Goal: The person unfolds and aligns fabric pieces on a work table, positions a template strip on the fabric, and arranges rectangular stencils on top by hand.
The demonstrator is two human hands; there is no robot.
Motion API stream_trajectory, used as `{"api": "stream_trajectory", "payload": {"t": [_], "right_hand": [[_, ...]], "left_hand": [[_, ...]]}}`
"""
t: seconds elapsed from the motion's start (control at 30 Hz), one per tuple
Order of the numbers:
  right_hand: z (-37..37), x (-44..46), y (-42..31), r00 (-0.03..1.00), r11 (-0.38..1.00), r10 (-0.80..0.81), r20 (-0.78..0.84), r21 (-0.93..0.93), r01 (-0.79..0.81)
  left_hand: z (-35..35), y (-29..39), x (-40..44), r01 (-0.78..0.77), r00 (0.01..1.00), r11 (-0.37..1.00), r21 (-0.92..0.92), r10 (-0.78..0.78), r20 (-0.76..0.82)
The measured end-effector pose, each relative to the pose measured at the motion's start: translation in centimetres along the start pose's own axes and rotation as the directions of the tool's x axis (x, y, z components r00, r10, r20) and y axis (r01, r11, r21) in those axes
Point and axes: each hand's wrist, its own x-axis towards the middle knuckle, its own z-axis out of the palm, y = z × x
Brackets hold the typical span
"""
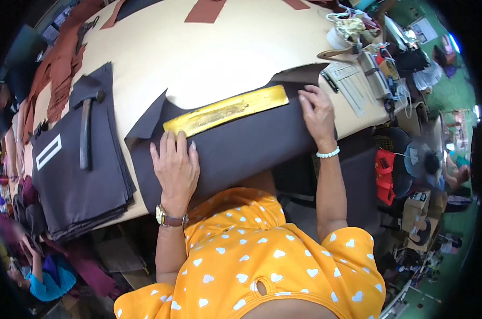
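Wears a short-sleeved orange garment (299, 260) with white hearts (241, 278) and a keyhole opening (261, 287); left wrist (176, 205), gold-toned watch (160, 215) on brown strap (174, 221); right wrist (326, 144), pale beaded bracelet (328, 153).

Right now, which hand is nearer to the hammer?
Left. The left hand touches the yellow bar at the end toward the hammer; the right hand is past the bar's other end.

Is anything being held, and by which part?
The left hand rests fingertips on the left end of the yellow bar; no grasp shows. The right hand touches the dark sheet toward its right; whether it pinches cannot be told.
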Motion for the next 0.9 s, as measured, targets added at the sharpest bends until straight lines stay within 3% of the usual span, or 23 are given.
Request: {"api": "stream_trajectory", "payload": {"t": [0.03,0.13,0.23,0.33,0.37,0.47,0.6,0.73,0.9], "right_hand": [[-0.7,0.5,1.8,0.997,1.0,-0.006,-0.078,-0.023,0.004],[-3.1,2.5,6.3,0.949,0.944,0.238,-0.207,-0.181,-0.276],[-3.6,5.4,10.6,0.902,0.906,0.359,-0.239,-0.143,-0.398],[-2.5,7.6,11.6,0.91,0.852,0.374,-0.178,-0.322,-0.413],[-2.4,7.8,11.0,0.918,0.809,0.367,-0.151,-0.435,-0.395],[-2.4,8.4,11.4,0.955,0.801,0.297,0.006,-0.545,-0.246],[-3.1,8.9,12.2,0.97,0.802,0.147,0.192,-0.597,-0.003],[-2.4,9.5,11.7,0.951,0.703,0.077,0.298,-0.693,0.16],[-2.5,9.1,11.7,0.967,0.712,0.073,0.245,-0.692,0.121]], "left_hand": [[-0.1,0.1,0.2,-0.033,0.999,0.998,0.05,0.034,-0.008],[0.1,0.2,0.6,-0.033,0.999,0.995,0.093,0.031,0.029],[0.0,0.4,0.7,-0.039,0.999,0.994,0.103,0.037,0.015],[0.0,0.5,0.6,-0.033,0.999,0.994,0.1,0.032,0.008],[0.0,0.5,0.7,-0.029,1.0,0.995,0.098,0.029,0.005],[0.2,0.3,0.6,-0.033,0.999,0.995,0.093,0.034,-0.014],[0.2,0.3,0.7,-0.042,0.999,0.997,0.07,0.042,0.008],[0.3,0.2,0.7,-0.024,0.998,0.999,0.048,0.021,0.054],[0.1,0.2,0.8,-0.063,0.998,0.995,0.075,0.065,-0.019]]}}
